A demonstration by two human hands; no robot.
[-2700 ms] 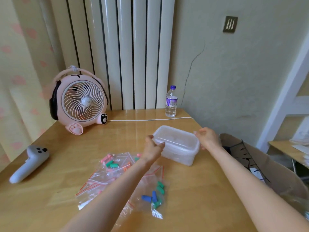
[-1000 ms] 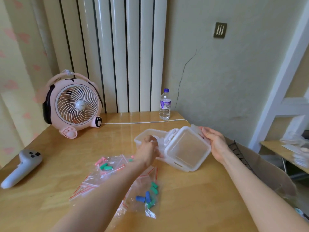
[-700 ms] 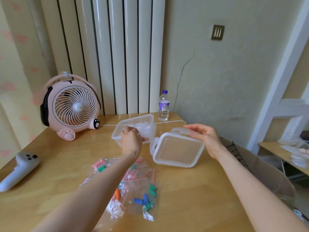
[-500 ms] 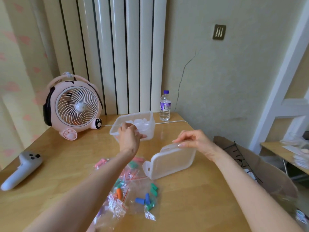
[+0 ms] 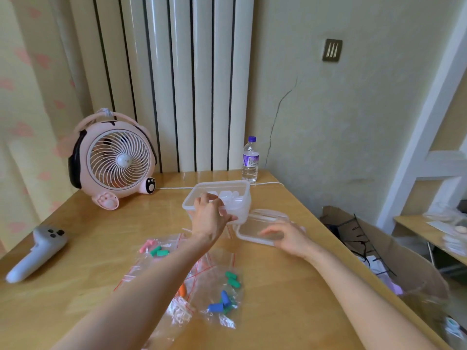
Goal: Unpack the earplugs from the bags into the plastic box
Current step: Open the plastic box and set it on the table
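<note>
Left grip (image 5: 209, 215) pinches plastic box (image 5: 219, 183) rim; right grip (image 5: 285, 236) spread flat on lid (image 5: 249, 229).

Lidless clear plastic box (image 5: 244, 206) beyond bagged earplugs (image 5: 225, 300)

Wooden table (image 5: 290, 286): box (image 5: 244, 210), lid (image 5: 252, 229), bags (image 5: 214, 279), fan (image 5: 113, 162)
</note>
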